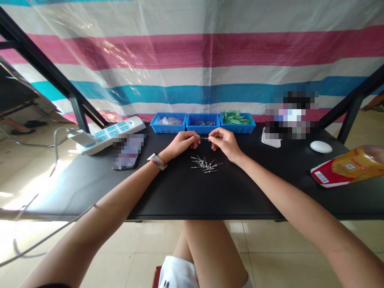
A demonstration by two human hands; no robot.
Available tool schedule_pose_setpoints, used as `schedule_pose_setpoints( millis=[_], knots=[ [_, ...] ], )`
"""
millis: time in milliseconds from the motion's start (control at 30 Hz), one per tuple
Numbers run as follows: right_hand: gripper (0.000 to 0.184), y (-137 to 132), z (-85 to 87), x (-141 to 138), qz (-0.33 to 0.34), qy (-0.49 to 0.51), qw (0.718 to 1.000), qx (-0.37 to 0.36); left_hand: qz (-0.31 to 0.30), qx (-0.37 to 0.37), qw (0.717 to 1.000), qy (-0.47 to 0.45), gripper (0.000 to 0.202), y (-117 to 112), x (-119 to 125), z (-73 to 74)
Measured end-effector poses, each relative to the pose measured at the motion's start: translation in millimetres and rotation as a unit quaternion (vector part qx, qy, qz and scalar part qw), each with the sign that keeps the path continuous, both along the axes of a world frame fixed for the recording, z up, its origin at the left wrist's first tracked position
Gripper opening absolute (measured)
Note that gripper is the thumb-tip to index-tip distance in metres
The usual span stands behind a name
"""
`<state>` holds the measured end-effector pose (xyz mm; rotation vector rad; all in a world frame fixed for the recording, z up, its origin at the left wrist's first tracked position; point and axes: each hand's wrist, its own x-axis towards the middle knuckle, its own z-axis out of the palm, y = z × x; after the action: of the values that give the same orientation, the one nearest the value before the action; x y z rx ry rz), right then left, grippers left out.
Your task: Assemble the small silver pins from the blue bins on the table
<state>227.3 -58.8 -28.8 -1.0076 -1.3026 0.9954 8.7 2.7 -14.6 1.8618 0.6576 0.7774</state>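
Between my two hands a thin blind rivet [204, 138] lies level, just in front of the blue bins. The fingers of my left hand [183, 141] pinch its left end. Thumb and forefinger of my right hand [225, 142] close on the other end. Below them on the black table is a loose pile of silver blind rivets [205, 165], pointing in various directions. More metal pieces lie in the middle blue bin [203, 129]. The left blue bin [168, 128] contains clear plastic bags, and green packets [236, 117] fill the right blue bin [238, 129].
On the left of the table [192, 200] lie a white power strip [115, 134] with a plugged-in cable and a phone [129, 152]. To the right are a white box [271, 140], a white mouse-shaped object [321, 147] and a lying bottle [349, 166]. Striped sheeting [180, 52] hangs behind.
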Motion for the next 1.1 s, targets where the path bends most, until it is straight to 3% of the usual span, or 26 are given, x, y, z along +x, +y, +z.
schedule_pose_setpoints(
  millis=[300,467,600,767,867,967,1100],
  knots=[
    [0.032,-4.4,9.8,-1.2,-0.003,0.001,1.0,-0.013,0.012,0.0,1.0,0.015,0.048,-1.8,1.0,0.5],
    [0.027,4.8,14.2,-0.7,-0.057,0.094,0.993,-0.038,0.014,-0.052,0.999,-0.003,0.052,-0.1,0.5,-0.2],
    [0.04,10.4,17.7,2.7,-0.078,0.137,0.986,-0.058,0.007,-0.062,0.998,-0.011,0.052,0.4,1.0,0.0],
    [0.038,3.8,16.5,6.3,-0.052,0.031,0.997,-0.054,0.01,-0.064,0.998,-0.01,0.051,-0.2,0.6,0.0],
    [0.027,-4.2,17.1,2.1,0.022,-0.075,0.997,-0.013,0.005,-0.057,0.998,-0.007,0.052,-0.4,-0.1,0.3],
    [0.015,-12.0,18.3,-7.0,0.104,-0.184,0.977,0.03,0.003,-0.048,0.999,-0.011,0.051,-0.1,-0.5,0.6],
    [0.01,-19.4,17.3,-18.0,0.117,-0.276,0.95,0.084,0.008,-0.038,0.999,-0.007,0.05,0.6,0.1,0.3]
  ],
)
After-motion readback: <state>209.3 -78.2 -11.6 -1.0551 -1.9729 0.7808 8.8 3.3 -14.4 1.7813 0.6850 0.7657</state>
